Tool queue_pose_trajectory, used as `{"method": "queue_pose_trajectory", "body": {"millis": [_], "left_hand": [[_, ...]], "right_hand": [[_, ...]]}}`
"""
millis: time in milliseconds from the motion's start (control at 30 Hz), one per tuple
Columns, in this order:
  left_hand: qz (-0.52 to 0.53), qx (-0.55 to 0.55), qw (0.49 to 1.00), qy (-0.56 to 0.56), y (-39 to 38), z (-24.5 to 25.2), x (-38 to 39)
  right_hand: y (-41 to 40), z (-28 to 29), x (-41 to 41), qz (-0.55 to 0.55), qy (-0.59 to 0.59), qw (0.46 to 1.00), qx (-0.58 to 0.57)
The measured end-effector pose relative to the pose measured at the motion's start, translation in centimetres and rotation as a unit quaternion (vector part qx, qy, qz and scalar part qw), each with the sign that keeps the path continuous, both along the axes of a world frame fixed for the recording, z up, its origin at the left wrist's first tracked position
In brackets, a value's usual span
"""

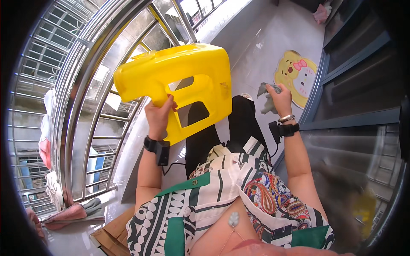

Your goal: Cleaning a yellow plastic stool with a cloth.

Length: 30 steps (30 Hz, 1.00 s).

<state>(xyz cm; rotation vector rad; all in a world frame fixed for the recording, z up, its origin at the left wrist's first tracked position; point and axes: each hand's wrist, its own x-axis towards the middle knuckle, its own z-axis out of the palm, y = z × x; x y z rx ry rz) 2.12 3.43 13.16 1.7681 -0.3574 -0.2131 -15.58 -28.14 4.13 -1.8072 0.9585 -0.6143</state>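
Note:
My left hand [160,113] grips a large yellow moulded plastic piece [141,75] by its lower left bar, fingers passing through a cut-out. The piece is held up tilted in front of my knees, with two openings showing in its face and a brownish mark near its right edge. I cannot tell exactly what article it is. To the right and apart from it, my right hand [282,97] pinches a crumpled grey-green cloth [270,104] whose ends hang down.
A bear-shaped mat [298,76] lies on the shiny tiled floor [250,60]. Metal balcony railings [102,115] curve along the left, and dark framed glass panels [349,92] line the right. Pink and grey cloths [77,214] and brown cardboard [117,232] lie at lower left.

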Motion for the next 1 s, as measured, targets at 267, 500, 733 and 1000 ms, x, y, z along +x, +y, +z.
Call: {"method": "queue_pose_trajectory", "body": {"millis": [267,500,733,1000], "left_hand": [[-0.075,-0.083,0.993,0.048,-1.0,4.4,3.2],[-0.176,-0.132,0.971,0.097,-2.9,5.0,2.2],[-0.242,-0.134,0.957,0.091,-5.9,5.5,2.3],[-0.276,-0.153,0.948,0.05,-5.6,6.0,2.5]], "right_hand": [[-0.2,1.3,-0.4,0.106,-0.163,0.954,0.227],[-2.4,4.1,0.2,0.358,-0.184,0.887,0.226],[-3.6,5.3,0.0,0.305,-0.105,0.938,0.127],[-6.2,3.4,-0.1,0.248,-0.12,0.936,0.22]]}}
